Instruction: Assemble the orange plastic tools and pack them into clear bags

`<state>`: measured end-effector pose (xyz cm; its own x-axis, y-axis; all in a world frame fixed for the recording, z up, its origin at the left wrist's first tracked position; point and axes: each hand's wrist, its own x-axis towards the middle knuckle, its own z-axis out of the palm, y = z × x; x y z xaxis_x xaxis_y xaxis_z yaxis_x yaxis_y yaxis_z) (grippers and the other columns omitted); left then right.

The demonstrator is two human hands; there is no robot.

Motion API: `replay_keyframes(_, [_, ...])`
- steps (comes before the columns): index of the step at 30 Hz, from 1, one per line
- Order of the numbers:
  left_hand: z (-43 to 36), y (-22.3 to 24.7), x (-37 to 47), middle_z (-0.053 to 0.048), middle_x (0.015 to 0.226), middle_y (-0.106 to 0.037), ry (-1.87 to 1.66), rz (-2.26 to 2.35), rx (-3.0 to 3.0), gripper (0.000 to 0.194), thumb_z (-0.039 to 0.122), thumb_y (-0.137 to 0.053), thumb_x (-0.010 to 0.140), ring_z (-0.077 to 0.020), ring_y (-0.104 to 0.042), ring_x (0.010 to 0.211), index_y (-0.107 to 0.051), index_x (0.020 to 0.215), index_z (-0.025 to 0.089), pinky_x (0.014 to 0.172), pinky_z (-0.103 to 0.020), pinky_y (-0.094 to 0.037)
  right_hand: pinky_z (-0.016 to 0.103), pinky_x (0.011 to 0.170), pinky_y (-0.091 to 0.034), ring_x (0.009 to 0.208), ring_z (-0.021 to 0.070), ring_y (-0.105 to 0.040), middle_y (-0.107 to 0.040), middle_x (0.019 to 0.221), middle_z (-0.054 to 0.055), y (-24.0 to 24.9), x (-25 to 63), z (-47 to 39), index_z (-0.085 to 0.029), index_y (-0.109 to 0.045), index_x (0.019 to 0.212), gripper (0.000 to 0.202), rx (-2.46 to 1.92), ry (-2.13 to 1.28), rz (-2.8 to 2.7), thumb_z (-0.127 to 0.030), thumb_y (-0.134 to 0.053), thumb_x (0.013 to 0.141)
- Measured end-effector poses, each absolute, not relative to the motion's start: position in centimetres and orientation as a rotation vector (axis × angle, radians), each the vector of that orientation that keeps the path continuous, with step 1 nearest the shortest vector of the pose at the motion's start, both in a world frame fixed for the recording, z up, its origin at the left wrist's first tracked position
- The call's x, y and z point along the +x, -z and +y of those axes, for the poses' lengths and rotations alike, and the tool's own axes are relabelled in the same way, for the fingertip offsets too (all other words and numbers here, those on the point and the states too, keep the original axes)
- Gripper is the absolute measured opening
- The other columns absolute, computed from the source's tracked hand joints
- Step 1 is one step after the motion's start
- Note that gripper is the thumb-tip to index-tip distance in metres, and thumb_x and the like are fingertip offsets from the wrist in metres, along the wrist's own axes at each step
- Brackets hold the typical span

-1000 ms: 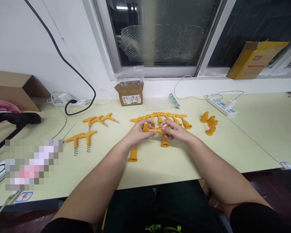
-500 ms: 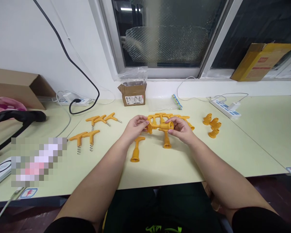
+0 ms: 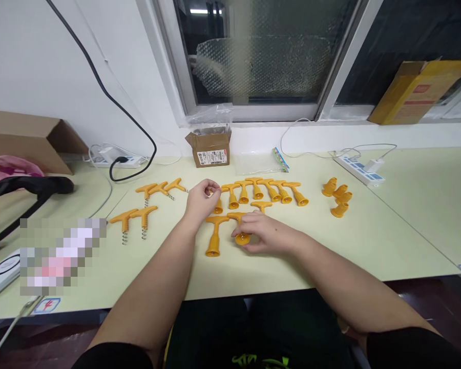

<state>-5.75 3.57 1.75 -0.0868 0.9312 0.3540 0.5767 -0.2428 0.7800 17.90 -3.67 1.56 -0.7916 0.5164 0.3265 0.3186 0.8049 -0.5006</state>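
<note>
I've got one yellow corkscrew [image 3: 237,217] near the table's [image 3: 369,225] centre, right grip [image 3: 268,233] closed round its bell [image 3: 243,239]. At its ten o'clock my left grip [image 3: 201,201] is curled; from here I can't tell if it's holding anything. Loose bells [image 3: 338,210] lie at two, spiral-ended handles [image 3: 125,217] at nine.

There were ten sleeved corkscrews [image 3: 214,237], counting those partly hidden: seven in the back row and three nearer the front. Bare corkscrews [image 3: 144,220] numbered five, three behind and two before, and loose sleeves [image 3: 338,210] came to four. Boxes [image 3: 211,155] made three, power strips [image 3: 356,169] two, and edge stickers [image 3: 46,305] two.
</note>
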Motion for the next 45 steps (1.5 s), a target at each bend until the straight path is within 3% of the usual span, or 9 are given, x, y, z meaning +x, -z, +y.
replay_keyframes(8, [3.9,-1.3,-5.9,-0.002,0.081,-0.07,-1.174,1.661,1.819,0.017,0.029,-0.062,0.075,-0.0159,-0.058,0.072,-0.07,0.087,0.019,0.068,-0.029,-0.045,0.038,0.093,-0.038,0.098,0.0224,-0.059,-0.067,0.093,0.005,-0.4,17.1,-3.6,-0.026,-0.074,0.115,0.03,-0.683,-0.465,-2.655,-0.016,-0.067,0.088])
replay_keyframes(15, [3.4,-1.4,-5.9,-0.001,0.082,-0.071,-1.069,1.68,1.933,0.014,0.027,-0.062,0.076,-0.0167,-0.06,0.073,-0.069,0.086,0.021,0.069,-0.028,-0.046,0.039,0.095,-0.043,0.098,0.0221,-0.063,-0.071,0.099,0.005,-2.0,19.0,-2.8,-0.024,-0.072,0.116,0.029,-0.66,-0.588,-2.489,-0.035,-0.075,0.089])
replay_keyframes(21, [3.9,0.0,-5.8,-0.002,0.083,-0.073,-0.979,1.688,2.021,0.011,0.026,-0.061,0.078,-0.0182,-0.06,0.072,-0.067,0.086,0.022,0.07,-0.03,-0.047,0.034,0.079,-0.049,0.081,0.0194,-0.064,-0.069,0.082,0.003,-1.3,22.0,0.0,-0.021,-0.073,0.1,0.011,-0.833,-0.523,-2.215,-0.026,-0.067,0.092])
replay_keyframes(27, [4.4,0.6,-5.8,-0.004,0.088,-0.073,-1.079,1.78,2.103,0.012,0.027,-0.058,0.083,-0.0231,-0.062,0.085,-0.068,0.088,0.022,0.081,-0.035,-0.049,0.032,0.069,-0.049,0.071,0.0181,-0.062,-0.068,0.077,0.002,0.1,23.7,2.1,-0.022,-0.073,0.09,0.012,-0.994,-0.407,-2.029,-0.024,-0.062,0.091])
replay_keyframes(30, [4.1,-0.1,-7.2,-0.007,0.095,-0.073,-1.034,1.887,2.197,0.016,0.026,-0.055,0.085,-0.0269,-0.063,0.097,-0.069,0.091,0.021,0.093,-0.04,-0.048,0.036,0.075,-0.052,0.073,0.02,-0.063,-0.07,0.081,0.004,0.0,25.7,2.7,-0.022,-0.072,0.089,0.014,-1.05,-0.258,-1.941,-0.027,-0.059,0.091])
replay_keyframes(34, [2.5,-1.3,-12.5,-0.013,0.122,-0.068,-0.928,2.168,2.276,0.028,0.025,-0.053,0.087,-0.0325,-0.056,0.125,-0.072,0.107,0.021,0.11,-0.048,-0.041,0.044,0.09,-0.051,0.09,0.026,-0.064,-0.069,0.09,0.008,-0.1,31.6,2.1,-0.022,-0.073,0.09,0.016,-1.271,0.132,-1.678,-0.031,-0.06,0.087])
replay_keyframes(37, [0.5,-1.4,-17.8,-0.019,0.15,-0.053,-0.691,2.457,2.155,0.046,0.029,-0.052,0.087,-0.0386,-0.034,0.15,-0.065,0.129,0.016,0.119,-0.057,-0.03,0.05,0.101,-0.047,0.107,0.0311,-0.061,-0.065,0.108,0.012,1.2,36.8,0.4,-0.022,-0.075,0.102,0.026,-1.492,0.319,-1.573,-0.032,-0.062,0.082])
replay_keyframes(39, [-0.8,-1.1,-20.8,-0.022,0.157,-0.046,-0.486,2.568,2.052,0.053,0.033,-0.051,0.087,-0.0415,-0.022,0.155,-0.062,0.134,0.012,0.121,-0.062,-0.025,0.053,0.104,-0.045,0.114,0.0336,-0.057,-0.062,0.117,0.012,2.7,39.6,-1.2,-0.023,-0.073,0.11,0.034,-1.652,0.321,-1.594,-0.032,-0.062,0.08])
replay_keyframes(45, [-3.8,-0.2,-23.4,-0.023,0.145,-0.057,-0.145,2.402,2.087,0.055,0.035,-0.04,0.091,-0.0419,-0.048,0.138,-0.058,0.137,0.01,0.111,-0.057,-0.04,0.052,0.105,-0.045,0.115,0.0347,-0.056,-0.061,0.117,0.015,5.7,41.7,-4.3,-0.021,-0.067,0.12,0.041,-1.819,0.168,-1.723,-0.035,-0.06,0.082])
